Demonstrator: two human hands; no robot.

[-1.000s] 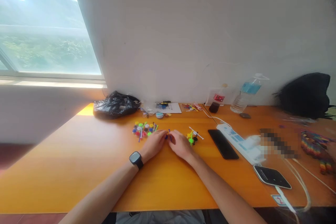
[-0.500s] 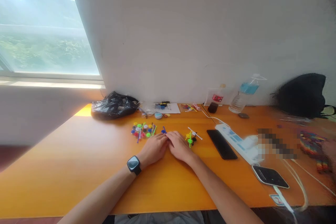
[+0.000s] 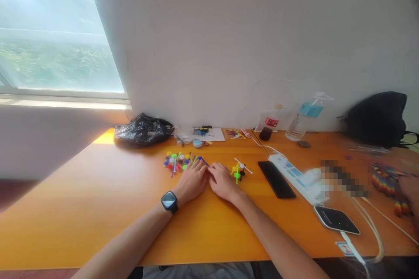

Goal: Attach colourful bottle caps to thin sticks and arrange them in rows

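My left hand [image 3: 193, 181], with a black watch [image 3: 169, 201] on its wrist, and my right hand [image 3: 222, 182] rest close together on the orange table [image 3: 98, 200]. Between their fingertips lies a thin blue stick [image 3: 202, 161]; my left fingers touch it, and whether they grip it I cannot tell. Just left of my left hand sits a cluster of small coloured round pieces and sticks [image 3: 178, 161]. Right of my right hand stands a small assembly of yellow, green, black and white pieces [image 3: 239, 170].
A black plastic bag [image 3: 142, 130], papers and small parts line the wall. A black phone [image 3: 276, 178], a white power strip [image 3: 294, 176], a second device with cable [image 3: 337, 219], a water bottle [image 3: 303, 120] and a black bag [image 3: 379, 117] lie right. Another person's hand [image 3: 410, 189] is at far right.
Both hands shifted slightly toward me and left. The blue stick now pokes out beyond my left fingertips, pointing toward the coloured cluster.
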